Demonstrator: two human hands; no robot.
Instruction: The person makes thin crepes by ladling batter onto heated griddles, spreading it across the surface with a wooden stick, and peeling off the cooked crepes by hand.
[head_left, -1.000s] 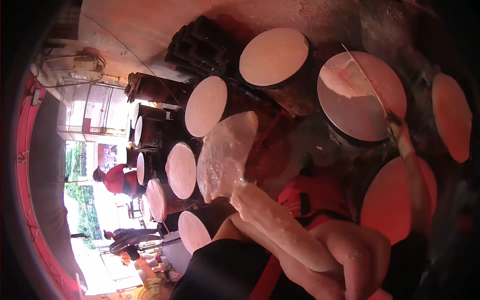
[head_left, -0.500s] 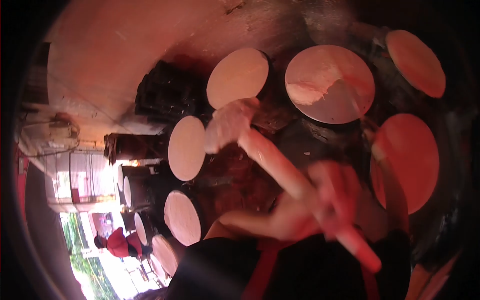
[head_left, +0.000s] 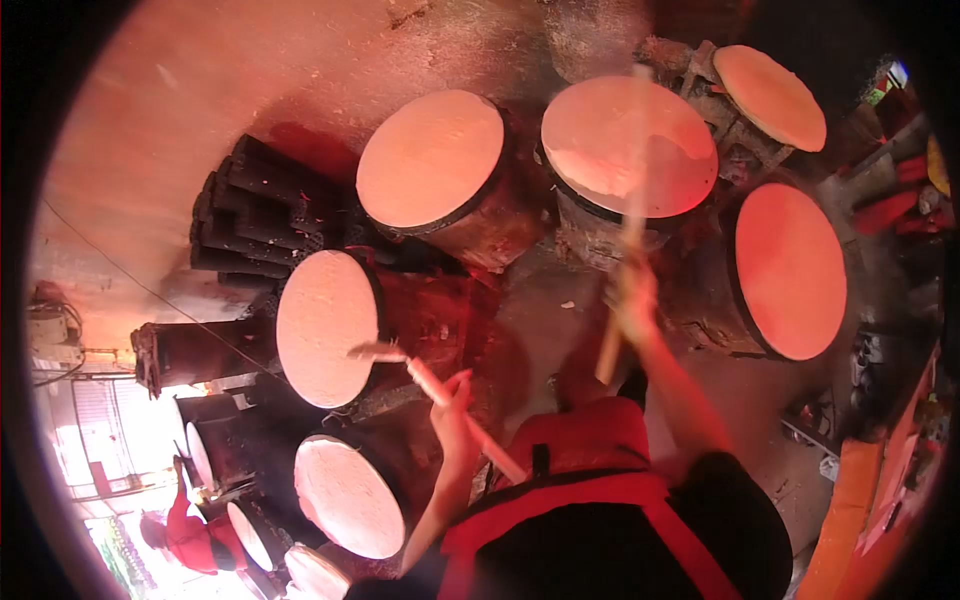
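Note:
My left hand (head_left: 455, 420) is closed round a pale wooden-handled tool (head_left: 427, 380). Its narrow flat head reaches the edge of a round pale-topped griddle (head_left: 325, 330) at the left; contact there is unclear. My right hand (head_left: 632, 300), blurred by motion, grips a long flat wooden stick (head_left: 608, 350). The far end of that stick lies across the view of a round griddle (head_left: 590, 120) ahead. A pale layer covers much of this griddle, with a darker, glossy area toward its lower right. Whether the stick touches the surface cannot be seen.
Other pale round tops stand around me: one ahead left (head_left: 430, 160), one right (head_left: 790, 270), one near left (head_left: 350, 495). A tilted disc (head_left: 770, 97) rests far right. Black briquettes (head_left: 255, 215) are piled against the wall. Another person in red (head_left: 195, 535) is lower left.
My view has shifted. The left-hand tool has swung away from the middle to the left griddle, its head now seen edge-on. My right hand has moved inward, its stick crossing the middle griddle.

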